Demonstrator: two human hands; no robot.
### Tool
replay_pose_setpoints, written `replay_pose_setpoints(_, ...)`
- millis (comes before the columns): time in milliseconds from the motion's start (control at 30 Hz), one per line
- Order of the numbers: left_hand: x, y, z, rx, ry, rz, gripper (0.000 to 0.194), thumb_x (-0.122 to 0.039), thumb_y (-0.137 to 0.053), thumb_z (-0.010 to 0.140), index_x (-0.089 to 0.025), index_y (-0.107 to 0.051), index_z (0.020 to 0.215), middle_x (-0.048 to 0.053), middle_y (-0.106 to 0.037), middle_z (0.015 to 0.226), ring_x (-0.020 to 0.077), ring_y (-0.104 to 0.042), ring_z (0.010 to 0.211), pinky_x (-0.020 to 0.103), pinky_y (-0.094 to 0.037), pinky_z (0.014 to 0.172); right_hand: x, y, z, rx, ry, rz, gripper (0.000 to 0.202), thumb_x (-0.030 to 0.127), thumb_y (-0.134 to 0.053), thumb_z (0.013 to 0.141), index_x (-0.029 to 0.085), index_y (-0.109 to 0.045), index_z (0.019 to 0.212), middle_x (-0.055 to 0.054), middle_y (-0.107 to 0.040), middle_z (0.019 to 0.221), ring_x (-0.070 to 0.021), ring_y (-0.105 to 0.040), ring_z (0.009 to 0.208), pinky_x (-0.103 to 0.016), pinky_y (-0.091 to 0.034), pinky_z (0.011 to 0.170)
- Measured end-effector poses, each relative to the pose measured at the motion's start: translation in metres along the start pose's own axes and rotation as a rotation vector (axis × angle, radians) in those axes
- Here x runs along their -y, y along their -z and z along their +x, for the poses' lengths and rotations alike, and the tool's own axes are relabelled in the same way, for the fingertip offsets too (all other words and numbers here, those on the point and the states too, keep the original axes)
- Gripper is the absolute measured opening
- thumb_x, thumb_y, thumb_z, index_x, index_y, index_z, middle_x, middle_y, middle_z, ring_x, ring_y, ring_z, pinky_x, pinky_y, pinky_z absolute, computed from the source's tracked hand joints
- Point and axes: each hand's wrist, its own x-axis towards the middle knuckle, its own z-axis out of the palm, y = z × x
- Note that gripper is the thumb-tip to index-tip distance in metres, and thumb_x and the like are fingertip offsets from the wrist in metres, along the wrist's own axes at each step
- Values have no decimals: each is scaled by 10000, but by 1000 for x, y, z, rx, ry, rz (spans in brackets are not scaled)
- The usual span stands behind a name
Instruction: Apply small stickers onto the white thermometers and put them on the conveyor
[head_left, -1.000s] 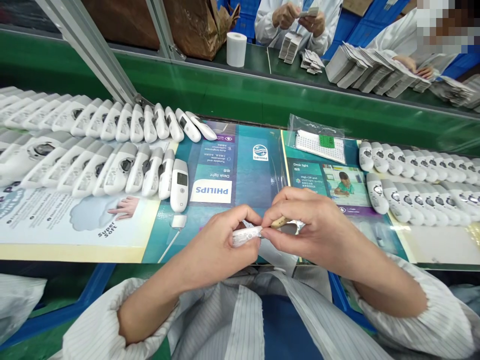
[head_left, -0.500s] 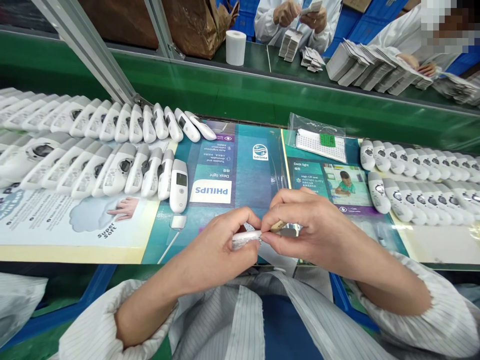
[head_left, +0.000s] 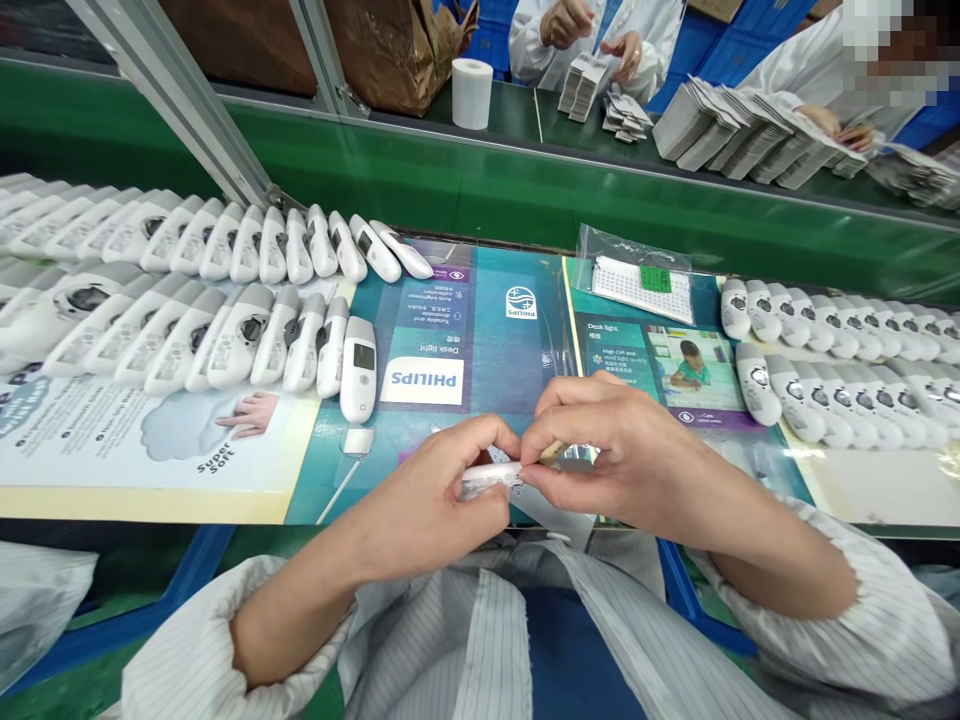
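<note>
My left hand [head_left: 431,500] grips a small white thermometer [head_left: 489,476] at the near edge of the bench. My right hand [head_left: 607,455] pinches the end of that thermometer with thumb and forefinger and also holds a small tan and silvery piece [head_left: 571,455], partly hidden by the fingers. One white thermometer [head_left: 358,370] with a display lies face up just left of my hands, and a small white cap [head_left: 358,442] sits below it.
Rows of white thermometers lie at the left [head_left: 187,300] and at the right [head_left: 832,370]. A plastic bag of small parts [head_left: 637,285] lies behind my hands. Beyond the green conveyor [head_left: 480,190], other people handle stacked booklets [head_left: 742,140]; a label roll [head_left: 472,95] stands there.
My hands have stayed almost still, fingers shifting slightly on the thermometer. Across the conveyor, a person's hands have come down onto the stacks of booklets.
</note>
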Motion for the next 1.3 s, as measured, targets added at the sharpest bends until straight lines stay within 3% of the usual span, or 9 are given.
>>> replay_pose_setpoints(200,1,1,3,66,35,-36,94,-203,-496,716,-208,-548,795,-66,-467,649,122,-400,576,253,-294,504,-3,2,1,72,15,74,115,128,-701,843,231,-718,795,52,-634,777,-87,-606,703,-298,-397,798)
replay_pose_setpoints(467,-2,4,3,132,37,-21,110,-145,-497,701,-198,-560,774,-76,-464,661,101,-405,582,221,-317,503,-6,6,6,155,35,205,126,80,-716,798,203,-739,815,35,-658,806,-76,-624,724,-224,-430,705)
replay_pose_setpoints(1300,1,2,2,106,69,-99,87,-210,-491,733,-217,-517,815,-71,-452,661,126,-394,594,267,-308,523,-5,6,7,120,38,147,147,57,-681,793,199,-716,782,56,-634,762,-65,-602,699,-252,-409,736)
